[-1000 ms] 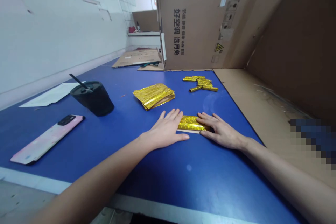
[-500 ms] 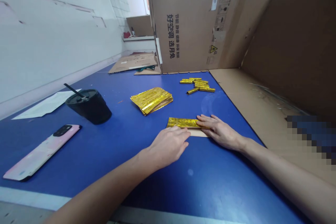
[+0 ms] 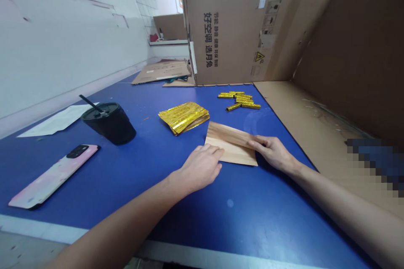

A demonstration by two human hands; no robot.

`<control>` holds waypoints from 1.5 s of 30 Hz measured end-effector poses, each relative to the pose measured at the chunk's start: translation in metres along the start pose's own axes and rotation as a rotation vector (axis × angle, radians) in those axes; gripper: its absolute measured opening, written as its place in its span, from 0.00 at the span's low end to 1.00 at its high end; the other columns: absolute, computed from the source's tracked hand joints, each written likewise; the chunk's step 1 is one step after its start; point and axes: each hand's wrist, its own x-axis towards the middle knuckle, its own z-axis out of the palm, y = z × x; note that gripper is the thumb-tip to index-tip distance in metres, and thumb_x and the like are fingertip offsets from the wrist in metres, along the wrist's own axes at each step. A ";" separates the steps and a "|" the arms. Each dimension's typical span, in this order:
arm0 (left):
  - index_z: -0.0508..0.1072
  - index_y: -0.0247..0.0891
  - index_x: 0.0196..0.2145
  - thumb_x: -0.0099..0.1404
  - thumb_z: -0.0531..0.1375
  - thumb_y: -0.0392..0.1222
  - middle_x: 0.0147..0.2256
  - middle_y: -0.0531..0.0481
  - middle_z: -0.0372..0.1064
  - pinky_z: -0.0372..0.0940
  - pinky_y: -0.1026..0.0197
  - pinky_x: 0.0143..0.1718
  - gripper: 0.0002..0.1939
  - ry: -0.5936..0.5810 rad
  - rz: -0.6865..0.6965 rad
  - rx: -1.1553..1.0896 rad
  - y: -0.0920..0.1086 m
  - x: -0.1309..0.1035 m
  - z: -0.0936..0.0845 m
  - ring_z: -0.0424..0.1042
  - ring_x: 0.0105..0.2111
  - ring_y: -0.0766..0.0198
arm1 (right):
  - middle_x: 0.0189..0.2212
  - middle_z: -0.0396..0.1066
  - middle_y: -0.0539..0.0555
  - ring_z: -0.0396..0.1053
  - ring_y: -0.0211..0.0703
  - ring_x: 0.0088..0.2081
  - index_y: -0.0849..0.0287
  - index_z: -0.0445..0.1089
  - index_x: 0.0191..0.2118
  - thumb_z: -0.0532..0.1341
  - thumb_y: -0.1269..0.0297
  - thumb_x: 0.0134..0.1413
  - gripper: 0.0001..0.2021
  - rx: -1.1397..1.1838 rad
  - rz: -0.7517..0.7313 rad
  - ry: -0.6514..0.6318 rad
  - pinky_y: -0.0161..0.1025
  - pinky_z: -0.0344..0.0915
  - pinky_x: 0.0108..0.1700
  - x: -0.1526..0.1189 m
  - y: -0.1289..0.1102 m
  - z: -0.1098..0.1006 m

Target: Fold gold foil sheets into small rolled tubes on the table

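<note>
A tan paper sheet (image 3: pixel 235 151) lies on the blue table with its plain side up and its far part raised along a crease. My left hand (image 3: pixel 203 166) rests flat on the sheet's left part, fingers stretched out. My right hand (image 3: pixel 273 151) pinches the sheet's right edge between thumb and fingers. Just beyond the sheet lies a loose stack of gold foil papers (image 3: pixel 184 117). Several small gold rolls (image 3: pixel 244 100) are grouped farther back, to the right of the stack.
On the left stand a black lidded cup (image 3: pixel 110 124) with a straw and a phone (image 3: pixel 53 176) lying face down. White paper (image 3: pixel 57 122) is behind the cup. A large cardboard box (image 3: pixel 233 25) rises at the back, and brown cardboard (image 3: pixel 296 117) borders the table's right side.
The gold fold has been opened back, so the sheet's tan inner side now shows. My right hand has gone from lying flat on the fold to pinching the edge. The view has shifted slightly.
</note>
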 end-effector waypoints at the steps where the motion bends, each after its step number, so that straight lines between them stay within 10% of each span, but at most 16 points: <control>1: 0.64 0.36 0.46 0.62 0.50 0.39 0.43 0.45 0.67 0.58 0.55 0.43 0.15 0.003 0.001 0.000 0.000 0.000 0.000 0.64 0.44 0.56 | 0.27 0.71 0.52 0.68 0.45 0.31 0.61 0.69 0.29 0.48 0.50 0.54 0.20 0.007 0.047 0.052 0.39 0.64 0.33 0.000 0.001 0.000; 10: 0.67 0.36 0.43 0.62 0.48 0.35 0.39 0.46 0.68 0.59 0.56 0.41 0.13 0.041 0.037 -0.011 0.000 0.001 0.001 0.64 0.41 0.58 | 0.24 0.67 0.52 0.65 0.44 0.27 0.57 0.64 0.29 0.53 0.52 0.50 0.13 -0.240 0.205 0.261 0.40 0.61 0.29 0.002 0.006 -0.002; 15: 0.67 0.36 0.42 0.62 0.49 0.35 0.38 0.46 0.68 0.59 0.56 0.40 0.12 0.045 0.027 -0.009 -0.001 0.002 0.002 0.65 0.40 0.58 | 0.37 0.67 0.58 0.64 0.48 0.41 0.58 0.64 0.36 0.53 0.58 0.53 0.10 -0.265 -0.162 0.505 0.44 0.60 0.44 -0.010 -0.018 -0.005; 22: 0.66 0.35 0.40 0.62 0.50 0.35 0.37 0.45 0.68 0.60 0.57 0.41 0.10 0.051 -0.018 -0.025 0.001 0.003 0.007 0.65 0.40 0.58 | 0.29 0.67 0.56 0.63 0.44 0.32 0.60 0.68 0.32 0.54 0.59 0.53 0.10 -0.459 -0.406 -0.030 0.40 0.62 0.35 -0.024 -0.046 0.004; 45: 0.71 0.37 0.30 0.57 0.55 0.33 0.32 0.53 0.71 0.59 0.64 0.38 0.05 0.094 -0.223 -0.558 -0.024 0.009 0.005 0.68 0.35 0.65 | 0.29 0.72 0.51 0.68 0.40 0.31 0.57 0.69 0.29 0.53 0.61 0.53 0.10 -0.020 0.082 -0.078 0.36 0.62 0.35 -0.014 -0.025 0.007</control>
